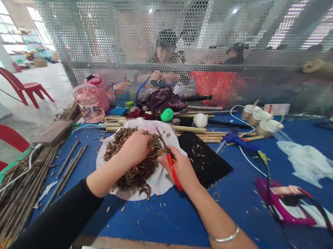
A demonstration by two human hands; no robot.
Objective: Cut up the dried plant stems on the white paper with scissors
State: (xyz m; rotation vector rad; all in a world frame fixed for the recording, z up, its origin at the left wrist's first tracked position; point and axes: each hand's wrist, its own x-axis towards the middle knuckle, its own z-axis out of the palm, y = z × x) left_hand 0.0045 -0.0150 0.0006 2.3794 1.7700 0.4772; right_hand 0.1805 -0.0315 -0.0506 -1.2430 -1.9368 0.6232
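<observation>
My right hand (183,168) is wrapped around red-handled scissors (172,169), their blades angled up and left over a white cloth (166,183). A heap of brown, dried plant bits (127,173) lies on the cloth. Over the top of that heap is my left hand (137,148), its fingers bent inward and closed together. Whatever they hold is hidden from view. Under the cloth's right side lies a black sheet (208,162) with a few scraps on it.
Bundled thin sticks (25,177) line the table's left edge. Behind the cloth are pale sticks (215,137), a green ball (167,114), a white ball (200,120) and a pink jug (93,99). A blue glue gun (242,142) lies right. A perforated screen (120,39) stands behind, with people beyond.
</observation>
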